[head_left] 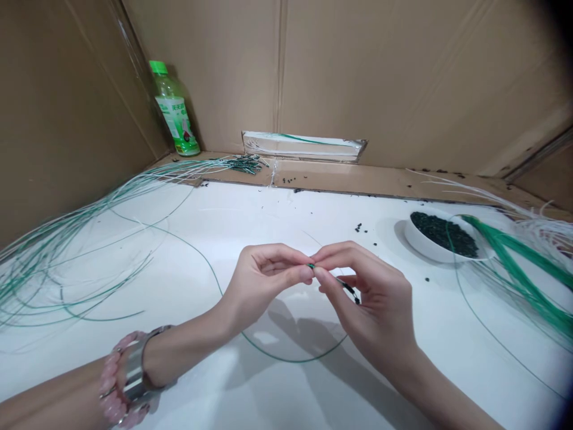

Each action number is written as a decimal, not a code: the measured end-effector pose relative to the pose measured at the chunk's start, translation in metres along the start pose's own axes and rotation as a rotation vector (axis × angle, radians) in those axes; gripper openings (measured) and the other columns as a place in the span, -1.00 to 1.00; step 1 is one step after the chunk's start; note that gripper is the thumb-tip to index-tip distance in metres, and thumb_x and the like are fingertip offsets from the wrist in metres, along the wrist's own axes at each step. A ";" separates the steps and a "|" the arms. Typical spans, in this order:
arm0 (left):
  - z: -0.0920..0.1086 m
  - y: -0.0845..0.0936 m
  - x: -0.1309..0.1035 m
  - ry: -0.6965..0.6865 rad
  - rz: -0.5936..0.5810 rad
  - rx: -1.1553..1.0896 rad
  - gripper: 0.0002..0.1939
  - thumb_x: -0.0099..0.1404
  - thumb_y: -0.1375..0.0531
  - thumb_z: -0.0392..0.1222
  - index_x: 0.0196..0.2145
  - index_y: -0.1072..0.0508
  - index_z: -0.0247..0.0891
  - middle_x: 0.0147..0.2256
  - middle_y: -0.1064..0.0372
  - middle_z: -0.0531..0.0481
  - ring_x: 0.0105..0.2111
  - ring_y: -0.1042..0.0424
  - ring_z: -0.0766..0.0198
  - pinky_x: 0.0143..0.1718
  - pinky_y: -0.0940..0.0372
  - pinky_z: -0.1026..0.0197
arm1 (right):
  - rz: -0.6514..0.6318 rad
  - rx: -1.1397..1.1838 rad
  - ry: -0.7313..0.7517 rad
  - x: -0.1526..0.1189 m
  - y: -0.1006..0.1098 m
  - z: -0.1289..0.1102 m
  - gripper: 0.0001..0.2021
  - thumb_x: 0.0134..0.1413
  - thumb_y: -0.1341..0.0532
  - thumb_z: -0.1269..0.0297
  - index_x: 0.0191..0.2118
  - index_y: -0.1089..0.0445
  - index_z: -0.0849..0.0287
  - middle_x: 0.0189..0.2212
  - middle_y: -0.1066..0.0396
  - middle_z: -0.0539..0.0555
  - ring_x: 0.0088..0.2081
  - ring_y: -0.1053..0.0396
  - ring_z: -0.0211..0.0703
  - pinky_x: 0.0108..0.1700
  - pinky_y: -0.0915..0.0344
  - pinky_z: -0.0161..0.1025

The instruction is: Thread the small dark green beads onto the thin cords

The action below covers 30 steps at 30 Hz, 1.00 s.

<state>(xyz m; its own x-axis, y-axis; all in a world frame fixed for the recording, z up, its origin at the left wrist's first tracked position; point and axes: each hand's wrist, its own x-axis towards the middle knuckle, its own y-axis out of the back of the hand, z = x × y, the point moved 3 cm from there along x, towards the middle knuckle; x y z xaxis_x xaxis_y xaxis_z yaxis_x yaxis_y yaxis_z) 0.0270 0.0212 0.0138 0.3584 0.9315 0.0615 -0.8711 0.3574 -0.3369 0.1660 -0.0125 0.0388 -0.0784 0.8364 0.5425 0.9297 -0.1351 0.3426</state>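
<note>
My left hand [273, 272] and my right hand [364, 283] meet fingertip to fingertip above the white table. Both pinch a thin green cord [310, 266], of which only a short bit shows between the fingertips. Small black tube-like pieces [349, 288] on a thin strand show beside my right palm. A long green cord [290, 361] curves beneath both hands across the table. How the cord and the black pieces join is hidden by my fingers.
A white bowl [409, 236] of small black pieces stands right, near a green cord bundle [510, 254] and white strands [550, 227]. Green and white cords [89, 209] spread left. A green-capped bottle [174, 113] stands behind them. Cardboard walls [349, 65] enclose the back.
</note>
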 end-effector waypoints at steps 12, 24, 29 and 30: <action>0.007 -0.001 0.000 -0.072 0.098 0.156 -0.96 0.08 -0.32 -0.33 -0.50 -0.55 -0.23 -0.54 -0.50 0.11 -0.49 -0.49 0.44 -0.40 -0.39 0.50 | 0.090 -0.347 0.291 0.004 0.008 -0.014 -0.88 -0.04 -0.21 0.57 -0.45 -0.39 0.21 -0.55 -0.36 -0.01 -0.49 -0.24 -0.34 -0.46 -0.22 -0.35; 0.002 0.002 -0.002 -0.081 0.079 0.223 -0.99 0.09 -0.32 -0.27 -0.47 -0.55 -0.22 -0.48 -0.53 0.05 -0.44 -0.51 0.36 -0.37 -0.42 0.41 | 0.042 -0.400 0.314 0.003 0.006 -0.012 -0.87 -0.04 -0.19 0.58 -0.48 -0.34 0.22 -0.58 -0.28 0.00 -0.52 -0.20 -0.34 -0.48 -0.20 -0.37; 0.002 0.002 -0.002 -0.093 0.072 0.222 -0.98 0.09 -0.32 -0.29 -0.47 -0.56 -0.22 -0.46 -0.53 0.07 -0.43 -0.50 0.38 -0.36 -0.40 0.43 | 0.035 -0.425 0.332 0.003 0.005 -0.011 -0.86 -0.04 -0.17 0.59 -0.48 -0.35 0.24 -0.58 -0.27 0.01 -0.51 -0.20 -0.35 -0.48 -0.20 -0.38; 0.002 0.002 -0.003 -0.097 0.070 0.227 -0.98 0.09 -0.32 -0.30 -0.47 -0.56 -0.22 -0.45 -0.53 0.07 -0.42 -0.50 0.39 -0.36 -0.40 0.44 | 0.034 -0.429 0.337 0.003 0.005 -0.011 -0.86 -0.03 -0.17 0.59 -0.48 -0.35 0.23 -0.57 -0.28 0.01 -0.51 -0.20 -0.35 -0.48 -0.20 -0.38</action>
<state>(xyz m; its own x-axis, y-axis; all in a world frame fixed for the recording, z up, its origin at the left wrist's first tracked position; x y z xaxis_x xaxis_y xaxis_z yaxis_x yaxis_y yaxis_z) 0.0237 0.0196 0.0153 0.2697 0.9528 0.1393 -0.9497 0.2871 -0.1248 0.1665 -0.0162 0.0508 -0.2276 0.6211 0.7500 0.7091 -0.4222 0.5648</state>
